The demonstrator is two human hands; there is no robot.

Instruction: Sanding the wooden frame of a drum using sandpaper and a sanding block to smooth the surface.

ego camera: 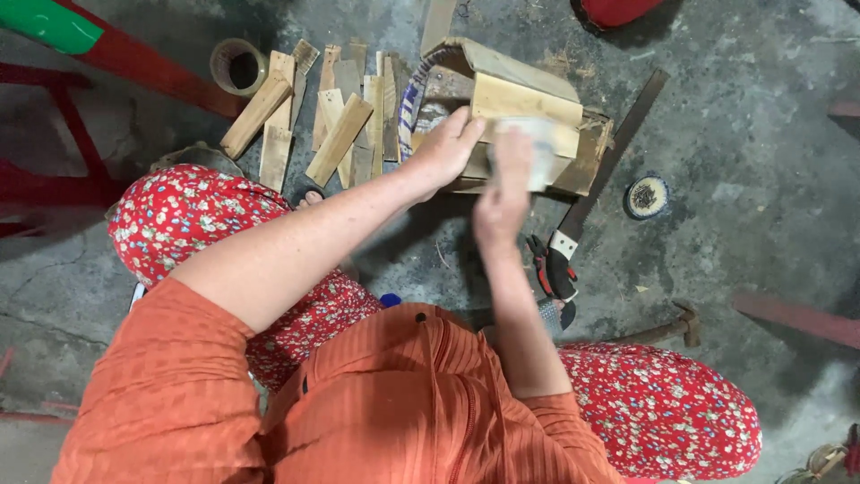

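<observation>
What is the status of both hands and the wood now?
Left hand pressing on wooden box. Right hand rubbing pale pad on its front; grip blurred. Saw beside box, nothing blocking.

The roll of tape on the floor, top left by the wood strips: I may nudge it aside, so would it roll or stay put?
The roll of tape lies flat on its side, hollow core facing up, so a push would probably slide it, not roll it. The rough concrete floor likely adds drag. It looks light for its size, being mostly hollow.

Orange ribbed top (385,403) with short sleeves and a front zip, over red flower-print trousers (663,412), bare forearms.
</observation>
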